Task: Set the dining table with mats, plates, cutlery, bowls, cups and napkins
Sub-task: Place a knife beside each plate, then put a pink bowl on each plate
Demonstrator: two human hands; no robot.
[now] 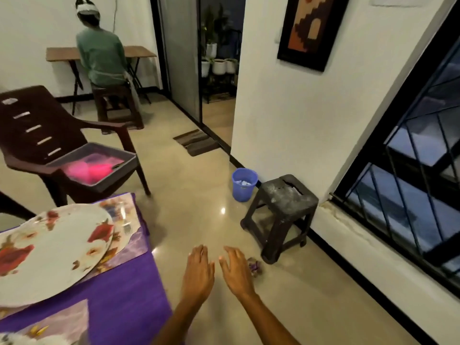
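No readable writing or brand anywhere; the pale slots on the chair back were just cut-outs.

Both hands were out over the floor, off the table's right edge. Left hand [198, 272] was flat, fingers straight and loosely spread, holding nothing. Right hand [236, 271] was just beside it, fingers spread and slightly bent, also holding nothing. A small purple-ish crumpled thing [255, 266] lay on the floor right behind the right hand's fingers; too blurred to say what it was, or whether the fingers touched it.

Table [129, 295] at lower left had a purple cloth. On it sat a floral place mat [132, 245] w/ a large white plate [49, 252] printed w/ red flowers on top, overlapping the mat. A 2nd mat's corner [62, 319] showed at the bottom edge.

Room: glossy beige tile floor [199, 185], white walls. Dark brown plastic chair [42, 145] near the table's far corner, a grey tub [99, 168] on its seat w/ smth pink inside. Blue bucket [244, 184] by the wall, dark dusty stool [283, 212] next to it. Barred window [410, 170] at right, dark outside. Framed picture [311, 31] on the wall. Doorway w/ potted plants [219, 63] beyond, striped doormat [196, 141] in front. A person in a green top [102, 56] sat at a small wooden desk [57, 53] at the back, facing away.
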